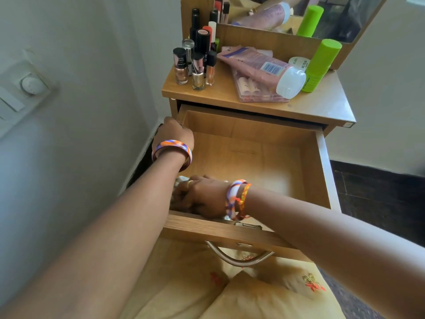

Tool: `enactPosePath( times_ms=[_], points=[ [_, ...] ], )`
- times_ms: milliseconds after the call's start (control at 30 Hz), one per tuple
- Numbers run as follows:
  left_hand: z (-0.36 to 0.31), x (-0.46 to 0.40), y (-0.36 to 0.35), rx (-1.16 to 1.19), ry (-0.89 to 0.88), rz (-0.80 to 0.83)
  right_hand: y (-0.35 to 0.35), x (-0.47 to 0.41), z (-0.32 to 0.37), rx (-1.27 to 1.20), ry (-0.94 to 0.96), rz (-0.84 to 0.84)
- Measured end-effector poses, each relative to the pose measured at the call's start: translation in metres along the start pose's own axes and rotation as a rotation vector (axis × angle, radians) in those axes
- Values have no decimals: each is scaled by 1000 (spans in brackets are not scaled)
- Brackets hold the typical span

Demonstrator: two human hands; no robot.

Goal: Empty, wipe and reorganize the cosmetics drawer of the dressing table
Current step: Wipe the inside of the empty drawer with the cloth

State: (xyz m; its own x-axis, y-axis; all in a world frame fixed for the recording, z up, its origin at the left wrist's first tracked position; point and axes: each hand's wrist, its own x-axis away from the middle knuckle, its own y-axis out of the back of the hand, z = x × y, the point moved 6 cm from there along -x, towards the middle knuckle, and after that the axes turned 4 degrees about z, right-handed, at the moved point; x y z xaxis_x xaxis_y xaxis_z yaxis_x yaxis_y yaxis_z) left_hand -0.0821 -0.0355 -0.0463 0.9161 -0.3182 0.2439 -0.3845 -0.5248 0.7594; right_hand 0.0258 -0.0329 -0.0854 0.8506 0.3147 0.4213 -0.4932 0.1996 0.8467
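I'm bracing the pulled-out drawer (320, 157) with my left hand (176, 132) curled over its far left corner, while my right hand (202, 199) is pressing a pale cloth (181, 180) into the near left corner — fingers mostly hidden. I'm judging that a jolt could be toppling the bottles (195, 65) crowding the surface (322, 104) above — straight into the emptied drawer.
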Motion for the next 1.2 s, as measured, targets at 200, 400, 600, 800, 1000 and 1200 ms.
enactPosePath(
  times_ms=[200, 400, 600, 800, 1000, 1200],
  points=[
    [2, -5, -2, 14, 9, 8, -2, 3, -16, 252, -53, 6],
    [3, -5, -5, 0, 10, 9, 28, -6, -92, 152, -389, -135],
    [3, -7, -5, -21, 0, -12, 24, 20, -101, 81, -496, -240],
    [4, -7, -4, 2, -3, -7, 16, 81, -119, 45, -697, -252],
    [1, 1, 1, -2, -7, -15, 2, 119, -142, 205, -935, -278],
    [0, 6, 2, -6, -14, -17, 15, 121, -132, 59, -995, -119]
  ],
)
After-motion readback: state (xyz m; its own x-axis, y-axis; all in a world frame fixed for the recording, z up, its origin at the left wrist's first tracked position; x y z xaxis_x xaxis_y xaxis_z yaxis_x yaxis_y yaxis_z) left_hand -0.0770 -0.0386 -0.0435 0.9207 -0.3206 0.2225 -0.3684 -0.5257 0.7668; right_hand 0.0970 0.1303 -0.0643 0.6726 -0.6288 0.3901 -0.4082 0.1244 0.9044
